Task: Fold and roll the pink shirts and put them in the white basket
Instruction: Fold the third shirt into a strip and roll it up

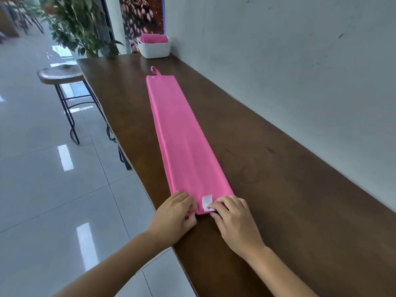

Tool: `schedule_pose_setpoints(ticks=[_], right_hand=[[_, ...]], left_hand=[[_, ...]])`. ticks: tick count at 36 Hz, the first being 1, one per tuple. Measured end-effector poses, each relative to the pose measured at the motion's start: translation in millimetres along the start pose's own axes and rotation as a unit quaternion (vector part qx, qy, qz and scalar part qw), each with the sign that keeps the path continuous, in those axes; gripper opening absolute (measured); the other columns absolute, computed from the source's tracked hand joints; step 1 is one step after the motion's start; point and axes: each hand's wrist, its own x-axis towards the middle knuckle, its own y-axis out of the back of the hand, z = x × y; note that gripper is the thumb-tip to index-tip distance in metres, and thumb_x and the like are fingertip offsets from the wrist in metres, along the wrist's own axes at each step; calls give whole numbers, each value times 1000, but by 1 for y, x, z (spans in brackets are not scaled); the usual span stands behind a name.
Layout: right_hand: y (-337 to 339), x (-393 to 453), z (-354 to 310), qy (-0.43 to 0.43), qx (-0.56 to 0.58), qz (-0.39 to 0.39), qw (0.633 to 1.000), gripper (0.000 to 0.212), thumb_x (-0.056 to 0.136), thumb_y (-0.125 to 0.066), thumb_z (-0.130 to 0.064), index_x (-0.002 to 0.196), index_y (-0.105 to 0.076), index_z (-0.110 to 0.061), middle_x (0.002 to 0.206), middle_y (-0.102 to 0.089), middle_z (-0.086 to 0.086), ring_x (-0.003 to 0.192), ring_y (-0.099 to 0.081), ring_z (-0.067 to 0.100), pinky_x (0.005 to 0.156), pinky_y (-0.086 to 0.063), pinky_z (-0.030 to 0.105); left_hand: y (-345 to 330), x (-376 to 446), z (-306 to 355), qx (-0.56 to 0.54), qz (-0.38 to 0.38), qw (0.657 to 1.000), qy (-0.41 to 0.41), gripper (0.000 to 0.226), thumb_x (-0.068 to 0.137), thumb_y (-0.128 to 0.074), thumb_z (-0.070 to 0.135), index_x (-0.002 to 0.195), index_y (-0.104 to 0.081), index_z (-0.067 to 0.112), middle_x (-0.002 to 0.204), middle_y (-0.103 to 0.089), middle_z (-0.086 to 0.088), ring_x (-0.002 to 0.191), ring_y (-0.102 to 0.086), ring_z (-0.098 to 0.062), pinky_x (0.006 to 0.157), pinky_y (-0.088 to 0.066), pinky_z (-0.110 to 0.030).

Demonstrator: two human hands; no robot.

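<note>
A pink shirt (184,133), folded into one long narrow strip, lies flat along a dark wooden counter (267,168) that runs beside a pale wall (289,50). A person's two hands work its near end. The left hand (174,215) has its fingers curled over the left corner, with the thumb tucked at the edge, pinching the cloth. The right hand (232,215) grips the right corner in the same way, its fingertips bent down onto the fabric just beside a small white label (207,200) sewn near the hem. The near edge between the two hands looks slightly lifted and turned over.

At the far end of the strip a small pink loop (154,70) sticks out onto the wood. Well beyond it, at the far end of the counter and close to the wall, stands a white basket (154,49) with another rolled pink shirt (153,38) inside it. The stretch of counter between the strip and the basket is bare wood.

To the left of the counter a round wooden stool (60,75) on black metal legs stands on a glossy tiled floor (42,168), and a leafy potted plant (81,24) rises behind it.
</note>
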Motion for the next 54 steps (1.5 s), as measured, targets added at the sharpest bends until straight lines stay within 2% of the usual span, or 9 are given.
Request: schedule_pose_setpoints(ticks=[7,16,24,29,32,38,41,48,54], right_hand=[[-7,3,-7,41,-13,17,999,24,101,-47,-33,105,-68,-21,105,-64,-7,99,-59,14,85,-51,32],[-1,18,-2,19,8,-35,999,21,98,-50,-39,100,-62,-21,100,-60,-8,92,-56,13,78,-51,30],[18,44,10,-69,77,-162,981,53,85,-37,-69,94,-63,-24,95,-59,-15,90,-49,7,79,-41,24],[32,55,15,-118,133,-249,952,8,98,-59,-36,103,-59,-29,109,-55,-13,98,-56,6,90,-51,24],[38,58,15,-156,163,-266,937,4,100,-59,-26,101,-60,-30,114,-56,-12,101,-58,7,89,-51,22],[34,56,13,-158,118,-193,961,12,95,-68,-24,96,-58,-31,105,-57,-14,92,-60,5,83,-56,21],[31,50,8,-74,36,-110,991,14,90,-74,-22,97,-62,-25,103,-57,-11,91,-54,5,83,-51,16],[21,32,2,7,10,-47,999,22,77,-86,-17,93,-70,-17,89,-69,-3,79,-67,10,72,-58,21],[14,22,11,64,-7,-24,998,16,84,-78,-12,99,-73,-16,93,-68,-4,84,-64,9,78,-57,19]], left_hand=[[5,-23,-4,-5,24,999,22,4,91,-53,31,87,-55,29,88,-53,19,85,-46,-5,77,-47,-21],[-3,-31,-1,37,53,998,22,23,100,-51,49,96,-58,27,95,-55,15,87,-44,-6,79,-47,-23],[1,-17,3,-35,33,982,185,19,99,-56,48,85,-57,35,83,-58,23,88,-48,-3,87,-33,-23],[0,-12,5,-46,68,973,218,15,95,-66,41,85,-57,35,82,-57,23,87,-49,-2,85,-35,-23],[-4,-14,1,-35,105,977,184,17,95,-67,34,89,-51,32,91,-53,22,87,-48,-7,86,-41,-23],[-19,-17,-15,50,170,984,30,7,100,-59,29,96,-53,28,98,-51,13,88,-39,-6,81,-38,-22],[-18,-17,-16,93,172,980,-23,23,103,-45,37,97,-64,27,99,-61,10,90,-49,-8,83,-43,-24],[-11,-21,-18,129,146,979,-67,28,105,-40,39,101,-65,28,101,-66,10,93,-57,-14,82,-51,-30],[-7,-29,-20,153,129,977,-77,32,105,-44,49,106,-69,30,104,-66,12,98,-56,-13,90,-48,-29]])
